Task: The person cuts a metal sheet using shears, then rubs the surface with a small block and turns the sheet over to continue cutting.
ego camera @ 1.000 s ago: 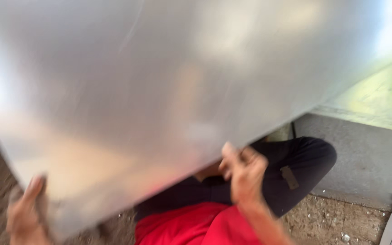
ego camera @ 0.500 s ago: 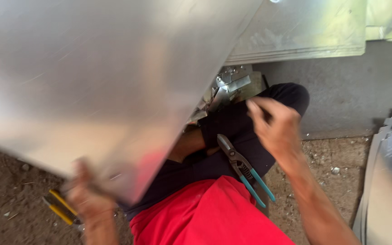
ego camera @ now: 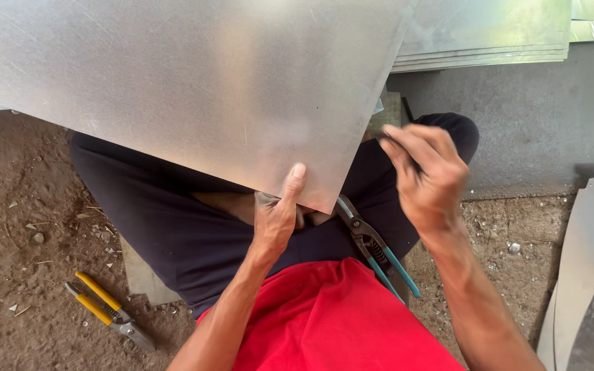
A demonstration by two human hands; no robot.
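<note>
left hand (ego camera: 278, 213) grips near edge of metal sheet (ego camera: 194, 89), thumb on top, other fingers hidden under it | teal-handled snips (ego camera: 374, 251) lie on lap just beside | right hand (ego camera: 426, 175) fingers pressed together, pinching small dark thing, apart from sheet | yellow-handled snips (ego camera: 108, 310) on dirt ground | sheet stack (ego camera: 489, 34) behind

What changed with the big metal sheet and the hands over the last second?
The large grey metal sheet swung up and away, uncovering the lap. The left hand shifted from its far-left edge to its near corner, thumb on top. The right hand let go and now pinches a small dark object. The teal-handled snips stayed put from half a second ago.
</note>
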